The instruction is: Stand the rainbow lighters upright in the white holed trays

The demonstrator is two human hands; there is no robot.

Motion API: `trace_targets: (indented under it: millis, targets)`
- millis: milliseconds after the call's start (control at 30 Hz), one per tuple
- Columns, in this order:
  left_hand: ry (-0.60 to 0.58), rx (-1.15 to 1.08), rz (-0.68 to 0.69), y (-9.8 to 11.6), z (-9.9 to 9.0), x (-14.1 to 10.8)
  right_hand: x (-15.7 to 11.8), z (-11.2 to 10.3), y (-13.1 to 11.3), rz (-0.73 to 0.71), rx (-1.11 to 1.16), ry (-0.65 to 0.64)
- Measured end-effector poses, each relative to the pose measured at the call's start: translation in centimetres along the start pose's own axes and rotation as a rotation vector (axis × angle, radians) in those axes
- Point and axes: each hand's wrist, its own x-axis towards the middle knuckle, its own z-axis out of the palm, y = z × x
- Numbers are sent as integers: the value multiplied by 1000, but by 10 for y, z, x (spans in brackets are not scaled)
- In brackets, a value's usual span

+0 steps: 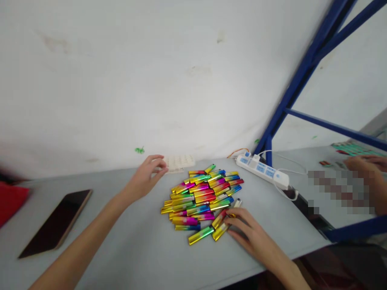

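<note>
A pile of shiny lighters (202, 195) in yellow, red, green, blue and magenta lies on the grey table (133, 241). My left hand (149, 175) is at the left end of a pale tray (181, 162) near the wall, its fingers slightly curled and apart; no object shows in it. My right hand (246, 231) is at the near right edge of the pile, fingers spread, its fingertips touching lighters there. One green and yellow lighter (201, 235) lies at the front of the pile, left of my right hand.
A white power strip (262, 170) with cables lies at the back right, beside a blue metal frame (290, 94). On the left are a dark tablet (57, 221) and a red item (12, 199). Another person's hands (367, 169) show beyond the frame.
</note>
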Motion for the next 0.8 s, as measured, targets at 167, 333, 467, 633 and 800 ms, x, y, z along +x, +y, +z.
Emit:
trace_targets:
  millis: [167,333,467,633,800]
  targets:
    - [-40,66,-172,-9,-53,-139,-8,4,16,-34,-74,1]
    - [-69,119,-224,-20,-49,-236,-8,2,19,-36,-101,-54]
    - [-95,114,-197,-23,-28,-240,-7,-4,22,-48,-65,-95]
    - [-115,92,-188,-29,-16,-200,-6,-11,24,-20,-20,-133]
    - [-215,116,-249,-32,-18,-166,-2,-18,21,85,144,-74]
